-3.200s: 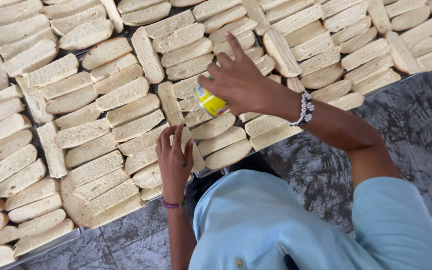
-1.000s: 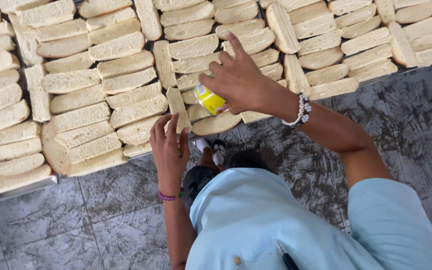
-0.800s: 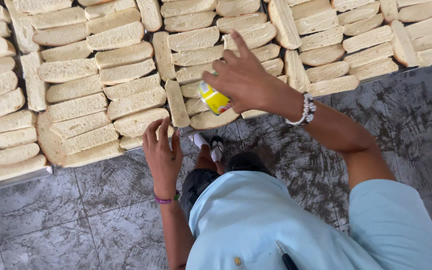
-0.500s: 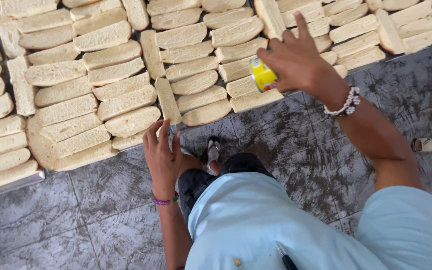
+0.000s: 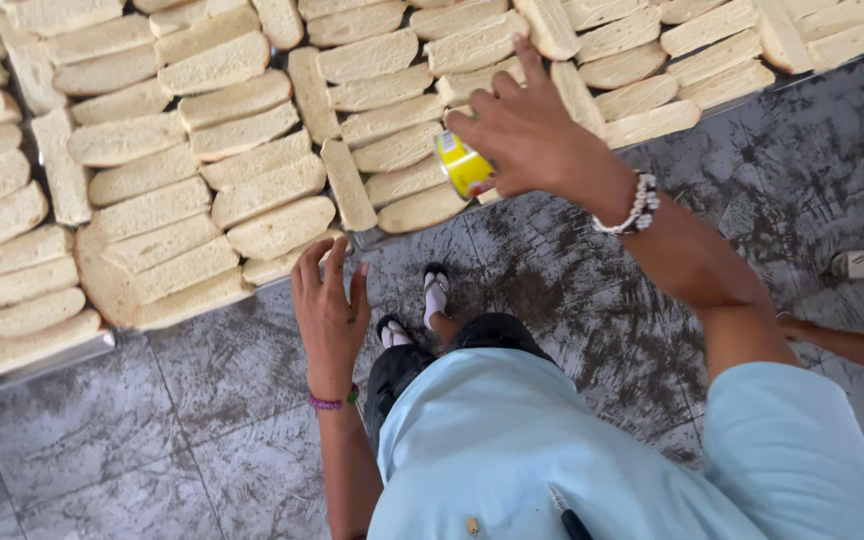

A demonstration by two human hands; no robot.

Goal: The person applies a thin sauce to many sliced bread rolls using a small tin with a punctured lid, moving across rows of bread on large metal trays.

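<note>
A grey, mottled tile floor [image 5: 132, 440] is seen from above, and low trays [image 5: 42, 362] packed with pale bread slices [image 5: 217, 62] fill the upper part of the view. The right hand [image 5: 527, 125] is held over the tray edge, and its fingers [image 5: 472, 128] are curled around a small yellow can [image 5: 463, 165], which sits below the fingertips, just above the nearest slices. The left hand [image 5: 330, 312] is spread wide and holds nothing; its fingertips almost reach the closest slice [image 5: 282, 228] at the tray rim.

The step in hand is judged to be the treating of the bread from the can (it is probably being moved along the rows). For the next move, the can would need to be kept over the slices, not over the floor.

The can's opening is hidden by the fingers, and its contents cannot be told. The trays are cut off at the frame edges.
</note>
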